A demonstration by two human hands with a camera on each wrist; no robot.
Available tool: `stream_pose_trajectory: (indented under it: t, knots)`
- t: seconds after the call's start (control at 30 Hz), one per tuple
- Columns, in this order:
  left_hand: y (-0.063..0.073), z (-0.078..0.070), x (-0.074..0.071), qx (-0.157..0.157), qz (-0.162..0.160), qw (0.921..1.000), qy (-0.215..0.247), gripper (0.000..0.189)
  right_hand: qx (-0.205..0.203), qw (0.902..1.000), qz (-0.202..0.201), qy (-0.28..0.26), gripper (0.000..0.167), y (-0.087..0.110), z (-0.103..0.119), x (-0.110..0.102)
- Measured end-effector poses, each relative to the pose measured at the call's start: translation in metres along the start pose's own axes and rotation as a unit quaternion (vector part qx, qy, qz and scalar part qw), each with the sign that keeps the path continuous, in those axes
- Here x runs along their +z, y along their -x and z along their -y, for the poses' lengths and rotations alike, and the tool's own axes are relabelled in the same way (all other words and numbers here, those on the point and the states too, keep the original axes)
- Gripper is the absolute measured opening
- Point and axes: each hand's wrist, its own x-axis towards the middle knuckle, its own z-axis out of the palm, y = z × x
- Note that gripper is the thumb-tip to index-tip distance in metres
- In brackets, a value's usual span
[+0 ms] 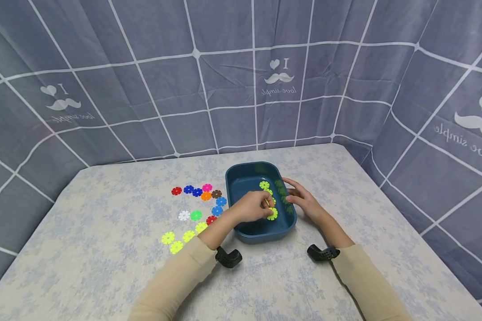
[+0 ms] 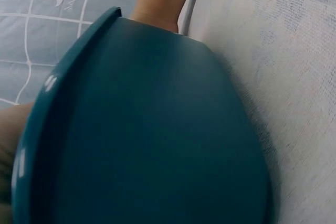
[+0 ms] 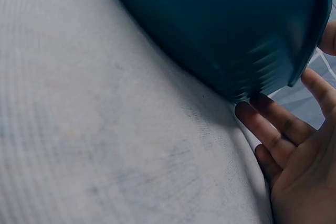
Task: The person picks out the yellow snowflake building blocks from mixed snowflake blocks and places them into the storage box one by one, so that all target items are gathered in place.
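Note:
A dark teal plastic basin (image 1: 261, 167) stands on the table with several yellow notched interlocking discs (image 1: 264, 184) in a line on its floor. Reaching over the near left rim, my left hand (image 1: 252, 207) has its thumb and fingers pinched together around a yellow disc, mostly hidden by the fingers. My right hand (image 1: 307, 206) holds the basin's right side, thumb over the rim and fingers against the outer wall. In the right wrist view, the fingers (image 3: 268, 132) touch the wall low down near the tabletop. The basin's outer wall (image 2: 157, 119) fills the left wrist view and hides the left fingers.
Left of the basin, loose discs lie on the cloth: several yellow ones (image 1: 168, 237), a white (image 1: 184, 215), a green (image 1: 196, 215), and red, blue, pink, orange and brown ones. A grey checked curtain (image 1: 225, 80) hangs behind the patterned tablecloth (image 1: 104, 249).

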Motion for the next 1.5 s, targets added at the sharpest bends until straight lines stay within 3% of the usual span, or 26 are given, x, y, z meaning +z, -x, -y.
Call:
stream_pose_trajectory:
  t: [0.33,1.07,1.5]
  knots:
    - [-0.007,0.001,0.009,0.015,0.057,0.9977,-0.035,0.005,-0.001,1.0,-0.002,0.007,0.058,0.001,0.0,0.0]
    - [-0.012,0.006,0.021,-0.001,0.068,0.9951,-0.072,0.012,-0.004,1.0,0.005,-0.005,0.059,0.0,0.001,0.0]
    - [-0.017,0.006,0.025,0.005,0.044,0.9897,-0.136,0.012,0.004,1.0,-0.001,-0.004,0.059,-0.001,0.001,-0.001]
